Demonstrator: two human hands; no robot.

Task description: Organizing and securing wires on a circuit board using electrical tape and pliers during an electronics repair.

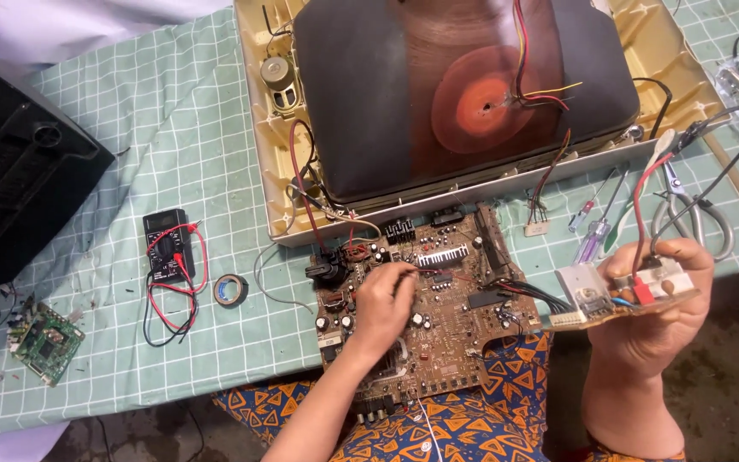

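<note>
Left hand [384, 306] rests on the large brown circuit board [438, 308], fingers curled together, fingertips pressing near a component by the white connector strip; nothing gripped. The board lies at the bench [198, 154] edge, partly over the person's patterned lap, just in front of the opened television shell [472, 111]. Right hand [656, 308] is raised to the right, clamped around a small circuit board [622, 291] with red and black wires attached. Left of the big board: black multimeter [167, 245] with red leads, tape roll [231, 290], small green board [46, 342]. Screwdrivers [592, 227] and scissors [686, 210] lie right.
</note>
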